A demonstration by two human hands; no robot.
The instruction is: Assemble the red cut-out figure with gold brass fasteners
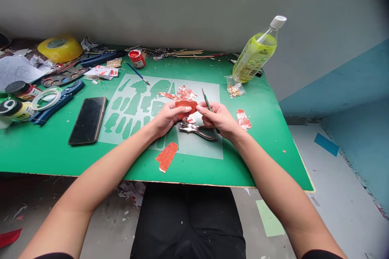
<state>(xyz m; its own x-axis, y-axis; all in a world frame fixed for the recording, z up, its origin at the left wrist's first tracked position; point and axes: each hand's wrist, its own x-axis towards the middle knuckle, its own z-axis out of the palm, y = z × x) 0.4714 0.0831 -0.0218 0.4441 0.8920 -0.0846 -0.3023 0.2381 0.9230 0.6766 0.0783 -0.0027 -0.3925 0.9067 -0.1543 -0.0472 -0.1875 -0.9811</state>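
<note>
Between my two hands is a red-painted piece (184, 106) with dark line markings. My left hand (167, 118) pinches its left side, thumb on top. My right hand (219, 118) touches its right edge with the fingertips and also grips a slim craft knife (207, 100), its tip pointing up and away. Just beneath my hands lies a metal hole punch (199, 130). Red and white scraps (185, 92) are heaped behind the held piece. A flat orange-red cutout (167, 157) rests nearer to me, and another red and white piece (243, 119) lies right of my right hand.
A translucent sheet with cut-out shapes (209, 151) covers the middle of the green table (261, 162). A phone (88, 120), blue-handled cutters (59, 103), paint jars and a tape roll (46, 98) sit left. Behind stand a red paint pot (137, 59) and brush (138, 73); a drink bottle (255, 54) stands right.
</note>
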